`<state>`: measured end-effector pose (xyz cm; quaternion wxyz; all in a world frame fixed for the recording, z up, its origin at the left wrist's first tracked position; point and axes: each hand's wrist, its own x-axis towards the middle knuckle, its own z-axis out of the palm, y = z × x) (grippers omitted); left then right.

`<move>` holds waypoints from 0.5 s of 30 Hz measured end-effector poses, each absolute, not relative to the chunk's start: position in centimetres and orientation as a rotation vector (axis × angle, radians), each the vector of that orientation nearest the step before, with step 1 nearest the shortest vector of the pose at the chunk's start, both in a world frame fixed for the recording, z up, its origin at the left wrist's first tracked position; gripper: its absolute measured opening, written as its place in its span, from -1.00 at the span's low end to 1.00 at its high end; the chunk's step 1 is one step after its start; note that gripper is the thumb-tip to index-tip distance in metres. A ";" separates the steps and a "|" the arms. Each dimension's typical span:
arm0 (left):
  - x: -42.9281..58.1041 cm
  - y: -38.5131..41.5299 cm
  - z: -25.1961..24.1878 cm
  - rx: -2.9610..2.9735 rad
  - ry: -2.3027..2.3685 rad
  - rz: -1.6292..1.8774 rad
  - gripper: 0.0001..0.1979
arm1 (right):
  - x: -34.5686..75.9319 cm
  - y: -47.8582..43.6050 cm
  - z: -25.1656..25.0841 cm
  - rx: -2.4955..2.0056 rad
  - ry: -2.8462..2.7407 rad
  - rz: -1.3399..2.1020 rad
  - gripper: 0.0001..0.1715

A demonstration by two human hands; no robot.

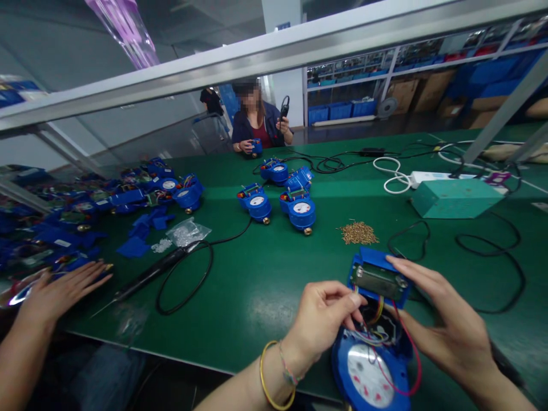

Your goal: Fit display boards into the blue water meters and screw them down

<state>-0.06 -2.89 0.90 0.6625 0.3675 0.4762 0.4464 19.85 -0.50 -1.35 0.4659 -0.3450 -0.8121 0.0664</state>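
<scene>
A blue water meter with a white dial lies at the table's near edge, its electronics box tipped open. Coloured wires run between the dial body and the blue lid with a circuit board. My left hand is closed in a pinch at the wires; its fingertips partly hide them. A red wire loops down on the right. My right hand grips the blue lid from the right side, thumb and fingers around its edge.
Brass screws lie piled beyond the meter. Several blue meters stand mid-table, with more heaped at left. An electric screwdriver trails a cable. A co-worker's hand rests at left. A green box and cables are right; another person sits opposite.
</scene>
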 end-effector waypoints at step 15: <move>0.2 -3.5 0.5 0.861 1.114 1.034 -0.63 | 19.3 -1.1 -2.3 -0.886 -1.885 0.355 -0.32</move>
